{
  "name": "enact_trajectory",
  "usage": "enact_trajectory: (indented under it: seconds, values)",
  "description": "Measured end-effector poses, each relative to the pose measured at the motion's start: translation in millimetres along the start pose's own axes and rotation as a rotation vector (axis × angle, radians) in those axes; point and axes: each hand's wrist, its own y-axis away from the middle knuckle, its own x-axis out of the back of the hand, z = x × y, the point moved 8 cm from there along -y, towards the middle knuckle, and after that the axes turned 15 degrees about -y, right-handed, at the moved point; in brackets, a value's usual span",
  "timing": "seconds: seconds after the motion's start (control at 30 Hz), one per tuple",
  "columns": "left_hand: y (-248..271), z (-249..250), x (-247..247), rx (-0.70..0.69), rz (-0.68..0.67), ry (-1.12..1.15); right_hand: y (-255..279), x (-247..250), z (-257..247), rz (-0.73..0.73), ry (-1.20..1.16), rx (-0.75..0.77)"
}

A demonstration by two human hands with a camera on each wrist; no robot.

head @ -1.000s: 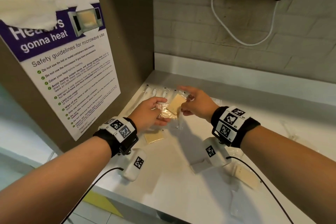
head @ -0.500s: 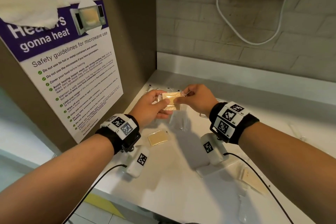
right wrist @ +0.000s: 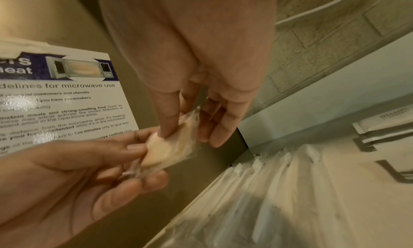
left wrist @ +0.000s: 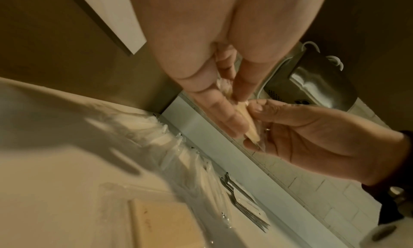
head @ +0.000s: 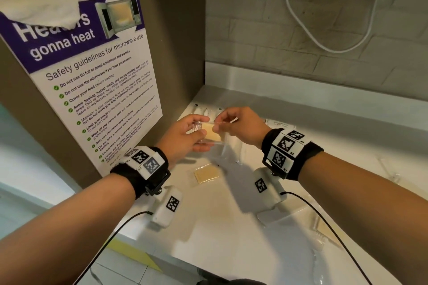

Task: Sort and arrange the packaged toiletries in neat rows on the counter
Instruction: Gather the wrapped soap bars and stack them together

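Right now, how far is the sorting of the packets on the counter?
Done: a row of clear packets lies at the back wall. In hand: left hand and right hand hold one soap packet above the counter. Left: a soap packet in front and loose ones at right.

The poster [head: 88, 76] on the wall left of the left hand [head: 183, 136] reads "gonna heat" on its purple band, under a bigger word half hidden by a paper towel [head: 44, 0]. Below stands "Safety guidelines for microwave use", then ticked lines such as "Cover your food before heating". A white sachet [right wrist: 388, 122] on the counter beyond the right hand [right wrist: 201, 75] seems to read "SHAMPOO".
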Motion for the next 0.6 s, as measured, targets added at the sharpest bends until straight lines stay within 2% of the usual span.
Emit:
enact_trajectory:
  seconds: [0.1, 0.23, 0.3, 0.37, 0.47, 0.53, 0.6]
  values:
    - [3, 0, 2, -0.004, -0.012, 0.014, -1, -8, -3, -0.056, -0.045, -0.006]
    - [4, -7, 10, 0.014, 0.021, -0.002, -2, -13, -1, -0.004, 0.015, -0.028]
    - [5, -13, 19, 0.05, 0.076, -0.046, 2, -13, 13, 0.016, -0.003, -0.126]
    - [8, -14, 30, 0.056, 0.119, -0.048, 9, -17, 28, -0.033, -0.01, -0.236]
    - [10, -12, 37, 0.012, 0.143, -0.008, 21, -37, 34, -0.227, 0.357, -0.188]
    - [11, -11, 37, -0.011, 0.136, 0.014, 31, -58, 32, -0.362, 0.612, -0.08]
    - [10, -12, 35, -0.032, 0.118, 0.058, 43, -77, 31, -0.473, 0.754, 0.021]
